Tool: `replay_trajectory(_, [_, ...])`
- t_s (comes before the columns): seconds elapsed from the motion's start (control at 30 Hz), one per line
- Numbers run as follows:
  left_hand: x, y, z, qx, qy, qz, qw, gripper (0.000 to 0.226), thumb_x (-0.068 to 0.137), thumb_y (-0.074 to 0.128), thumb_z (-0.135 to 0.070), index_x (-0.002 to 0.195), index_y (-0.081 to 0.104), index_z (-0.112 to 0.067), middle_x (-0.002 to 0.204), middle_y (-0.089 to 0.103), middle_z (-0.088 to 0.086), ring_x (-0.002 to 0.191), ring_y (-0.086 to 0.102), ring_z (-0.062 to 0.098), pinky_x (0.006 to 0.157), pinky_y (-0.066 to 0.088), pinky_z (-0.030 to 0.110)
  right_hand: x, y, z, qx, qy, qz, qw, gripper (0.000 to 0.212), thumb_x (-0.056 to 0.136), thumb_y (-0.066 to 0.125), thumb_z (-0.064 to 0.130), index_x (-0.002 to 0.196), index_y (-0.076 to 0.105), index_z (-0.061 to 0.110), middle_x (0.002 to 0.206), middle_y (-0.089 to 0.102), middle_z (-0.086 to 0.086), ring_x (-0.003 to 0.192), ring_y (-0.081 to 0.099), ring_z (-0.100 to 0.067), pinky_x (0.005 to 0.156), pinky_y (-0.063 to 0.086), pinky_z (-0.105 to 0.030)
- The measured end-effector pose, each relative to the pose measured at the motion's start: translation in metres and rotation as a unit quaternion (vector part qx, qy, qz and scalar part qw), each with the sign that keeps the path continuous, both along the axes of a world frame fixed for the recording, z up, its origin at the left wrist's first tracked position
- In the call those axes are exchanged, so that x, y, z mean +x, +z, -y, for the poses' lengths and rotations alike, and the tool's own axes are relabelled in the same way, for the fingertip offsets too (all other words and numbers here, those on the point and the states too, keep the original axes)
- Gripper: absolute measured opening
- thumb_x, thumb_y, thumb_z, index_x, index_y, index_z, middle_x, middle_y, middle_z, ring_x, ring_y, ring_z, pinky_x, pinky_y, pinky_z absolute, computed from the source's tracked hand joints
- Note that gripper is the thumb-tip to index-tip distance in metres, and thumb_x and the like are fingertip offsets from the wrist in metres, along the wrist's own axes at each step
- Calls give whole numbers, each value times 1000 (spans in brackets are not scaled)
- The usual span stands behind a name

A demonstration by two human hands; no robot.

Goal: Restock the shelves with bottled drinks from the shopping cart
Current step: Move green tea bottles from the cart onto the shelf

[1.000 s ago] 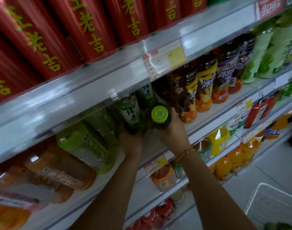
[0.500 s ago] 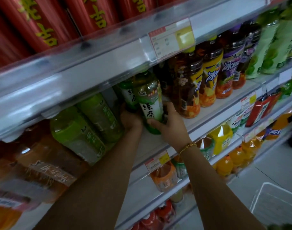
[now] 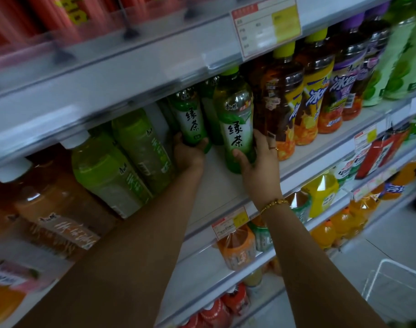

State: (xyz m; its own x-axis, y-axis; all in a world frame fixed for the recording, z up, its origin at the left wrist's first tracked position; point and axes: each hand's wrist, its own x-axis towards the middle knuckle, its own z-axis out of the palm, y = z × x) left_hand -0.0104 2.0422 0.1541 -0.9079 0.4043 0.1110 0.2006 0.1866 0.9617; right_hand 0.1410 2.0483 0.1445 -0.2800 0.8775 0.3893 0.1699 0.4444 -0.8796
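Observation:
Two green tea bottles stand on the white shelf [image 3: 216, 185] in front of me. My right hand [image 3: 258, 164] grips the nearer green tea bottle [image 3: 235, 119] low on its body, thumb on the label and fingers behind it; the bottle is upright beside the dark tea bottles. My left hand [image 3: 189, 153] holds the base of a second green tea bottle [image 3: 190, 114], which stands further back and to the left. More green bottles show dimly behind these two.
Large pale green bottles [image 3: 112, 171] and orange-brown ones [image 3: 53, 209] fill the shelf to the left. Dark iced tea bottles [image 3: 280, 102] stand tight on the right. Red packs [image 3: 60, 13] sit on the shelf above. A white wire cart [image 3: 396, 287] is at lower right.
The right-hand bottle was tipped with its cap towards me and now stands upright on the shelf. My view has shifted down, and both hands sit lower on the bottles.

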Motion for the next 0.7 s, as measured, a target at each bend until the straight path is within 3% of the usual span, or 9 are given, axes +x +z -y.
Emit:
replay_trajectory(0.07, [-3, -1, -2, -8, 0, -11, 1000, 68, 72, 77, -8, 133, 46, -5, 129, 58, 12, 118, 55, 26, 93, 43, 27, -3, 1, 1, 4, -20, 8, 1000, 57, 91, 58, 21, 142, 34, 16, 134, 34, -11, 109, 33, -11, 101, 31, -23])
replay_trajectory(0.17, [-6, -3, -5, -18, -6, -21, 1000, 67, 72, 79, -12, 130, 48, -2, 129, 58, 14, 118, 55, 27, 90, 42, 25, -7, -3, 4, 33, -57, 2, 998, 52, 91, 56, 17, 139, 35, 13, 135, 36, -12, 118, 40, -21, 103, 36, -30])
replay_trajectory(0.23, [-3, -1, -3, -33, -9, -9, 999, 68, 74, 78, -18, 131, 47, -1, 131, 56, 15, 121, 53, 28, 91, 42, 26, -9, -5, 3, 40, -72, -6, 997, 44, 91, 55, 13, 132, 38, 9, 129, 46, -12, 114, 49, -24, 94, 44, -30])
replay_trajectory(0.33, [14, -1, 12, -66, 1, -71, 995, 67, 78, 73, -25, 135, 43, -3, 134, 52, 14, 122, 51, 28, 90, 41, 25, -10, -5, -1, 22, -67, -1, 997, 37, 92, 54, 14, 126, 42, 8, 119, 55, -11, 104, 55, -21, 79, 39, -19])
replay_trajectory(0.43, [38, -2, 31, -35, -95, -105, 989, 59, 82, 68, -14, 136, 44, -12, 135, 50, 8, 121, 51, 20, 93, 43, 24, -12, -3, -2, 16, -47, 10, 999, 40, 92, 51, 11, 131, 42, 10, 119, 59, -11, 104, 57, -24, 82, 44, -26])
replay_trajectory(0.53, [39, 0, 27, -59, -222, -92, 969, 70, 79, 73, -21, 140, 38, -17, 142, 45, 3, 129, 43, 16, 105, 40, 33, -11, 0, -2, 43, -36, 45, 997, 45, 92, 47, 5, 136, 43, 13, 122, 60, -13, 105, 58, -29, 84, 45, -32])
replay_trajectory(0.7, [33, -2, 11, -73, -259, -68, 961, 54, 82, 69, -29, 130, 51, -11, 132, 55, 6, 123, 50, 19, 96, 42, 27, -1, 2, -2, 52, -7, 101, 993, 41, 92, 48, 6, 133, 49, 9, 122, 59, -16, 106, 57, -31, 83, 45, -33])
